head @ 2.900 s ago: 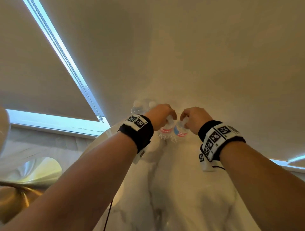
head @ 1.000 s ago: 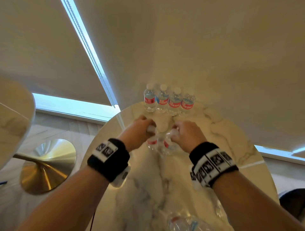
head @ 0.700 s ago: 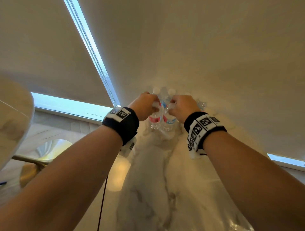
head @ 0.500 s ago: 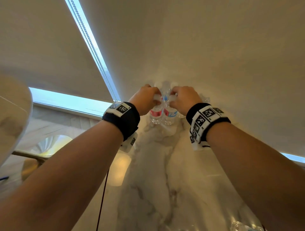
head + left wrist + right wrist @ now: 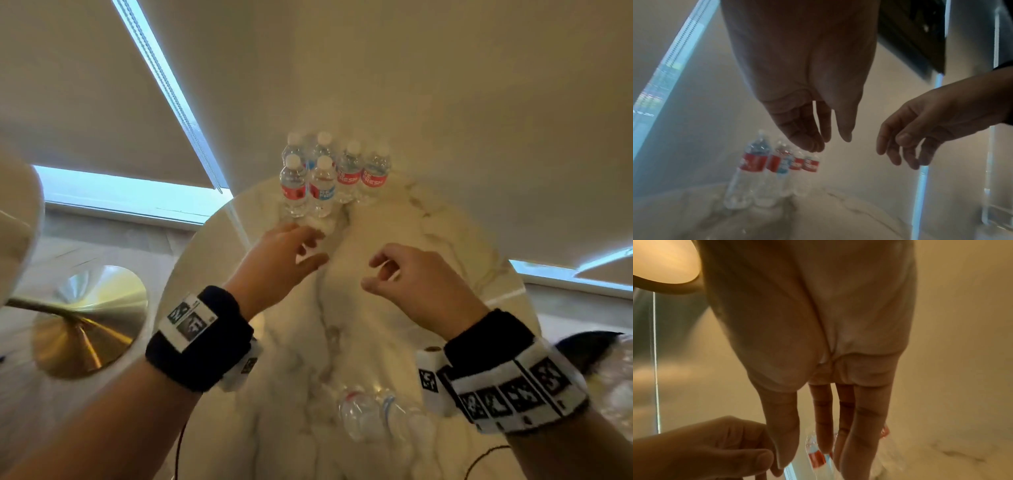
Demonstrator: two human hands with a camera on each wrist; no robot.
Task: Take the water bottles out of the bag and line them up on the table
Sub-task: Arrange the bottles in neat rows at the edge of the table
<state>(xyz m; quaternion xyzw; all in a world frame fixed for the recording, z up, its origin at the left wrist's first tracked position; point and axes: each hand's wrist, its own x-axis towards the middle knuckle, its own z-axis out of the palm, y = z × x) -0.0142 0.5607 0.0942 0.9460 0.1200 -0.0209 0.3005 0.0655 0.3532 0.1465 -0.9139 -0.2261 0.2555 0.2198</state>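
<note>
Several small clear water bottles [image 5: 322, 186] with red and blue labels stand upright in two short rows at the far edge of the round marble table [image 5: 376, 325]. The same bottles [image 5: 764, 170] show blurred in the left wrist view. My left hand [image 5: 308, 250] hovers just in front of them, fingers relaxed, holding nothing. Beside it my right hand [image 5: 380, 274] hangs with loosely curled fingers, also empty. More bottles [image 5: 376, 411] lie in clear plastic wrap near the table's front.
A window blind and wall rise right behind the standing bottles. A gold pedestal base [image 5: 85, 325] of another table is on the floor at the left. A dark object [image 5: 589, 346] sits past the table's right edge. A thin cable [image 5: 479, 459] crosses the table's front.
Both hands let go of the two bottles they carried, which now stand in front of the back row. The hands have drawn back toward me, fingers loosened.
</note>
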